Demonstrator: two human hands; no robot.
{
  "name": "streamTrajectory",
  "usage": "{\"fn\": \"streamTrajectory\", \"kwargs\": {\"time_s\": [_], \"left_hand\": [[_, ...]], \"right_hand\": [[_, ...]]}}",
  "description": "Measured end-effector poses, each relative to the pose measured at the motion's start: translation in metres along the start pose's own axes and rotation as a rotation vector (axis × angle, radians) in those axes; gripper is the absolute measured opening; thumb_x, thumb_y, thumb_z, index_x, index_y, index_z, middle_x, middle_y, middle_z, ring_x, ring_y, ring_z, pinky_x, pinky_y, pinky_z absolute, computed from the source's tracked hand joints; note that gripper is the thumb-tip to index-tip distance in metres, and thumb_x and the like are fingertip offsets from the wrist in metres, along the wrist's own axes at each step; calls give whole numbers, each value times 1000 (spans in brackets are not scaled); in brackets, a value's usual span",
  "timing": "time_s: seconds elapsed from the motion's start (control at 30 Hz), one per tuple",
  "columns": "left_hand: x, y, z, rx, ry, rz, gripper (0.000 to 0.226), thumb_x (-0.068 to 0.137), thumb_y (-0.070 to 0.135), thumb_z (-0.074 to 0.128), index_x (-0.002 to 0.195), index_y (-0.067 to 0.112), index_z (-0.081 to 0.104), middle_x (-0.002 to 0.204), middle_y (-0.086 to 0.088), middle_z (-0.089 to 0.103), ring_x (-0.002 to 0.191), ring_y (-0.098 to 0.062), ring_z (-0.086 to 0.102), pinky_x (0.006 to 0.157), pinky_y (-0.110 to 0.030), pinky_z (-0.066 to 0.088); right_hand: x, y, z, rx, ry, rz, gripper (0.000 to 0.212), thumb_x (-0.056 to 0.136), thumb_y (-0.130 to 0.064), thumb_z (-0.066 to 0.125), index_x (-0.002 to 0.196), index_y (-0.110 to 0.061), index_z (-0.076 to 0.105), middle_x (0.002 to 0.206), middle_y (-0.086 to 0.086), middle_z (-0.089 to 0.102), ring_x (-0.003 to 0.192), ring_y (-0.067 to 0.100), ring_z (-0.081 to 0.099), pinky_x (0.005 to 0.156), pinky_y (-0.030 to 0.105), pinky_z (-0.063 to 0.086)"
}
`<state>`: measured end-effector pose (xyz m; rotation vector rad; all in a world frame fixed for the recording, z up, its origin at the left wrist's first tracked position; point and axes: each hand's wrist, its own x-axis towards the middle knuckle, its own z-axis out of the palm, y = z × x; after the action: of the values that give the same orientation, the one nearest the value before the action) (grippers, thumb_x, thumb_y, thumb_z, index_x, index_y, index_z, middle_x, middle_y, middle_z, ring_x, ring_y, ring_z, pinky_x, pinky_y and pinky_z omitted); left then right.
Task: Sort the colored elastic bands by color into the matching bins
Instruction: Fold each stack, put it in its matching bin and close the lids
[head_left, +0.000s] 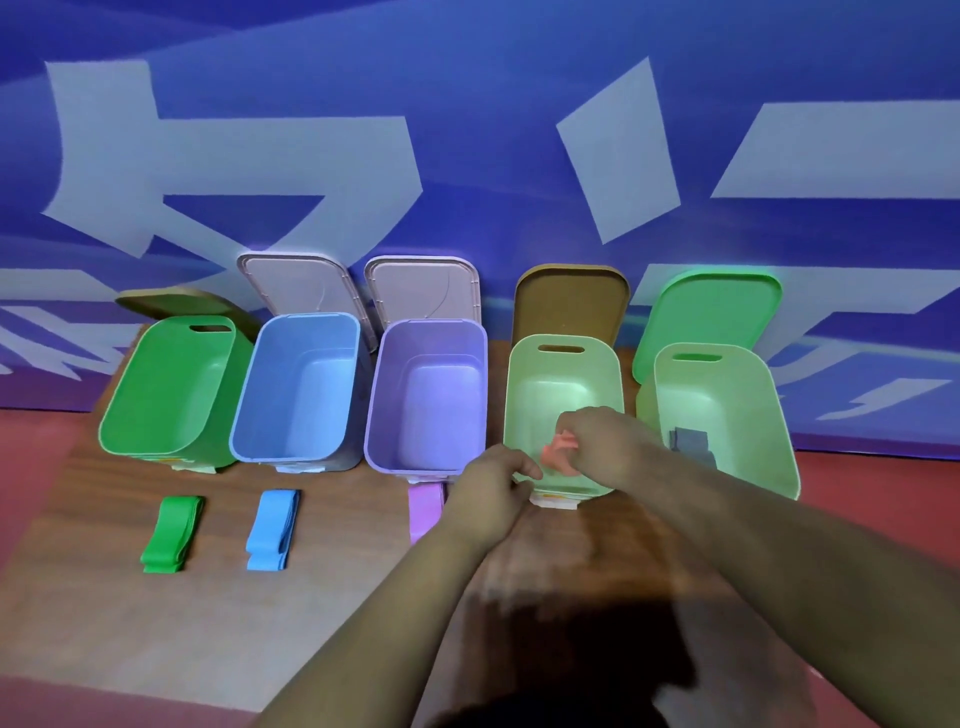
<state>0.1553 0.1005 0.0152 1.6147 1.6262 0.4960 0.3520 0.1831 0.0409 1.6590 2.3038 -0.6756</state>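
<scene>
Five open bins stand in a row: dark green (171, 384), blue (296, 384), purple (426, 395), pale green (563, 384) and another pale green (727, 415) at the right. My right hand (597, 436) holds a pink band (561, 454) over the fourth bin's front. My left hand (493, 486) sits at that bin's front rim, fingers curled; whether it touches the band is unclear. Green bands (171, 535), blue bands (272, 530) and purple bands (423, 512) lie on the table before their bins. A grey band (691, 441) lies in the rightmost bin.
Lids (571, 301) lean against the blue patterned wall behind the bins. The wooden table (311, 623) extends toward me, and a dark shadow falls on its near middle. Red floor shows at both sides.
</scene>
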Motion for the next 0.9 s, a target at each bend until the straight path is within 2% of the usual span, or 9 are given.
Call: {"fn": "streamTrajectory", "kwargs": {"time_s": [0.07, 0.2, 0.27, 0.4, 0.53, 0.63, 0.77, 0.83, 0.9], "left_hand": [[2, -2, 0, 2, -19, 26, 24, 87, 4, 70, 96, 25, 75, 102, 11, 66, 75, 6, 55, 77, -19, 45], [2, -4, -1, -26, -32, 30, 18, 91, 8, 69, 91, 26, 73, 99, 10, 67, 74, -2, 57, 76, -23, 49], [-2, -4, -3, -68, -34, 43, 17, 93, 8, 67, 96, 24, 74, 100, 11, 67, 81, -4, 61, 78, -21, 49], [-18, -3, -12, -210, -23, 14, 27, 95, 3, 61, 105, 24, 75, 99, 12, 67, 85, -7, 63, 80, -15, 48], [-39, -8, -22, -310, -66, -51, 33, 95, -2, 56, 107, 22, 75, 105, 7, 73, 90, -7, 65, 83, -12, 48], [-49, -23, -29, -319, -98, -164, 32, 94, 0, 56, 104, 23, 76, 99, 9, 75, 86, -10, 67, 83, -22, 54], [-52, -55, -34, -249, -44, -365, 19, 96, 11, 59, 93, 23, 74, 83, 10, 72, 67, -17, 68, 71, -31, 56], [-46, -76, -36, -118, 52, -456, 14, 94, 14, 61, 85, 22, 69, 87, 3, 71, 74, -28, 70, 70, -32, 53], [-39, -99, -36, 4, 117, -538, 7, 89, 16, 61, 82, 17, 63, 91, -9, 70, 84, -35, 67, 67, -31, 44]], "right_hand": [[8, -4, 5, -69, -101, -11, 35, 91, -29, 63, 126, -31, 65, 121, -1, 68, 112, 23, 64, 80, 34, 53], [26, -11, 17, -140, -216, -14, 30, 96, -32, 59, 125, -30, 65, 119, 1, 69, 106, 25, 65, 83, 36, 56], [35, -13, 19, -149, -224, 7, 28, 96, -31, 59, 123, -31, 66, 118, 1, 69, 104, 26, 65, 81, 37, 56], [52, -10, 24, -139, -219, 47, 36, 90, -16, 60, 124, -28, 67, 117, 3, 68, 103, 29, 65, 78, 34, 52], [62, -5, 33, -93, -191, 57, 42, 95, -18, 58, 135, -28, 64, 125, 4, 67, 111, 30, 65, 90, 38, 55], [63, -9, 37, -43, -147, 66, 46, 96, -14, 60, 140, -28, 62, 127, 6, 63, 111, 32, 64, 92, 39, 55], [58, -13, 37, 24, -73, 92, 45, 95, -20, 61, 139, -26, 61, 122, 6, 52, 105, 33, 64, 94, 42, 56], [52, -18, 34, 66, -34, 112, 42, 93, -24, 62, 135, -23, 64, 121, 7, 51, 104, 33, 64, 96, 44, 56], [42, -26, 31, 130, 36, 131, 36, 93, -25, 62, 128, -21, 68, 121, 8, 53, 105, 32, 64, 96, 43, 55]]}}
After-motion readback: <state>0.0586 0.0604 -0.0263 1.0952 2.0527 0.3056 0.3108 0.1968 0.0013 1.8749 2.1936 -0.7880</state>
